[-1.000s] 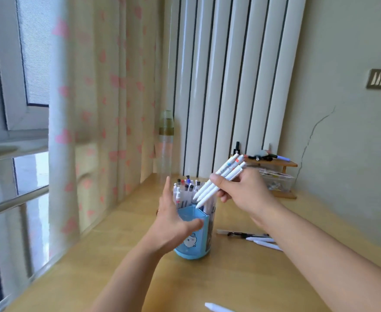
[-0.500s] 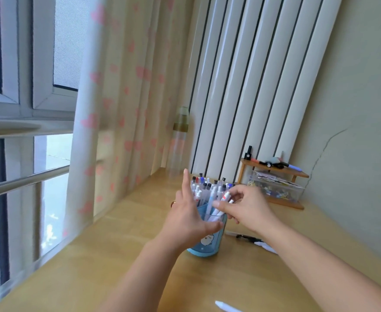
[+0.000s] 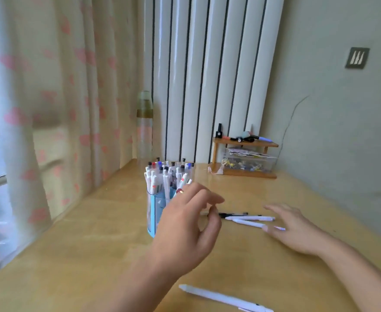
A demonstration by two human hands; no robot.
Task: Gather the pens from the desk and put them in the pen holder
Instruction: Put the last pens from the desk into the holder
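Reaching now toward the loose pens, empty, with fingers spread flat: right hand [image 3: 294, 230], just over the cluster of two white pens [image 3: 250, 220] and a black pen [image 3: 232, 214] lying on the pale wooden desk [image 3: 94, 233]. Gone from that hand since a second ago: the bundle of white pens, then angled into the holder, now standing among the rest in the blue, clear-walled pen holder [image 3: 155, 212], packed full and upright. Lifted away from the holder's side as well: left hand [image 3: 185, 228], fingers loosely curled, gripping nothing, hovering just in front of the holder.

Meaning for the task: one batch delivered, next batch about to be gathered. Left to collect: the three pens by the right hand and a lone white pen [image 3: 225, 298] at the near edge of the desk.

No readable brand or writing anywhere; print on the pens too small and blurred.
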